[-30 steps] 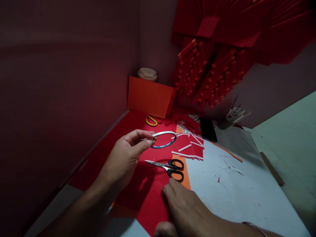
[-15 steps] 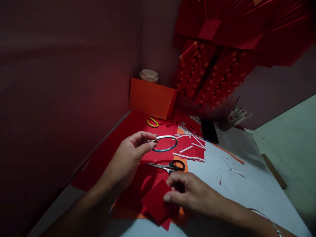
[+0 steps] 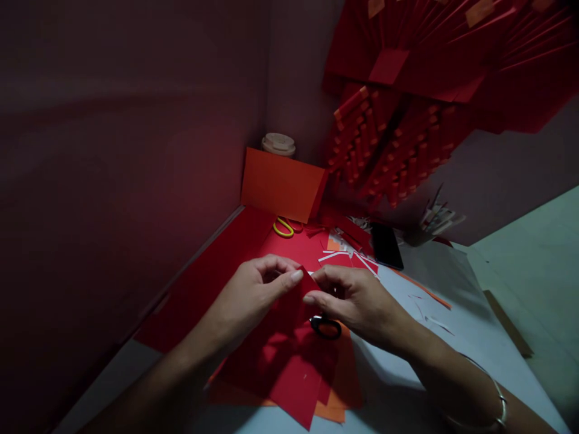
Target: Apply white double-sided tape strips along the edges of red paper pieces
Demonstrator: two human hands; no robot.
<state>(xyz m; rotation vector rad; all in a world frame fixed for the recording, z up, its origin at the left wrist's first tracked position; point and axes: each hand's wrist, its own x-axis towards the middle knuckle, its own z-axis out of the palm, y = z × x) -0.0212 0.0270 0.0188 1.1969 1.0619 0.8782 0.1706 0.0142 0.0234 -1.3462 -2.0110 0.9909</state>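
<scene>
The left hand and right hand meet over the counter, holding a small red card between them. The left hand has its thumb and forefinger nipped together at the upper left edge of the card; the right hand grips its right side, thumb in front and fingers curled behind. The card is tilted, raised above the red paper, which the hands' shadow darkens. A sliver of white shows just behind the card, too little to tell what it is. Below the right hand, one black loop of the scissors shows; the rest is hidden. Orange paper sticks out from under the red at the near right. Beyond the fingers lie red squares with white strips, partly covered by the right hand, and near them a dark phone. Farther back are a yellow handle and a folded orange sheet standing upright, with a pale lid showing over its top edge. A pen cup stands by the wall, right of the phone. Thin scraps lie on the white part of the counter, and a bracelet circles the right wrist.
</scene>
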